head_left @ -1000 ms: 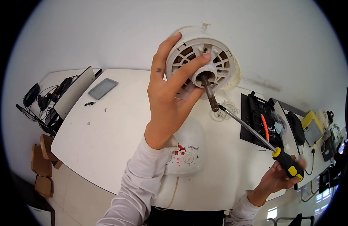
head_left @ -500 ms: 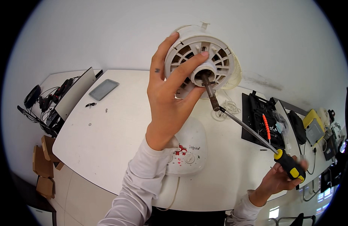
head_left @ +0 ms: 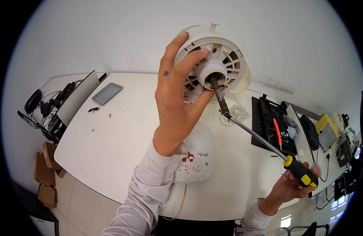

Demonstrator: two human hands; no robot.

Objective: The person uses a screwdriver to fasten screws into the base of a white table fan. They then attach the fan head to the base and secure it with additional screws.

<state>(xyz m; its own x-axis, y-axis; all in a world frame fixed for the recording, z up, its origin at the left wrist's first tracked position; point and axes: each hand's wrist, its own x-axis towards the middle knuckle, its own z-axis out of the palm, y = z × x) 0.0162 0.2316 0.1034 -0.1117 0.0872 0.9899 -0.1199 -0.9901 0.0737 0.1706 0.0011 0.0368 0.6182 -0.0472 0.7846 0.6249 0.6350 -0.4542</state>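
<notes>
A white fan head [head_left: 203,37] with a slotted round motor housing is held up above the table. My left hand [head_left: 175,94] grips it from the left, fingers spread over the slotted face and thumb under the threaded collar [head_left: 215,69]. A dark metal shaft [head_left: 218,93] sticks out of the collar, slanting down to the right. My right hand [head_left: 289,187], lower right, is closed on the black and yellow handle of a long screwdriver [head_left: 258,136]. Its tip meets the lower end of the shaft. The fan's cream grille [head_left: 246,78] shows behind the housing.
The white fan base [head_left: 201,139] with dials lies on the table [head_left: 122,145], its cord [head_left: 184,202] trailing toward me. A coiled white cable [head_left: 238,112] and an open black tool case [head_left: 264,122] with an orange tool [head_left: 277,133] are right. A grey tray [head_left: 107,93] lies far left.
My left index finger has slid left across the slotted face, away from above the collar, and the collar now shows more fully. The screwdriver handle has shifted only slightly.
</notes>
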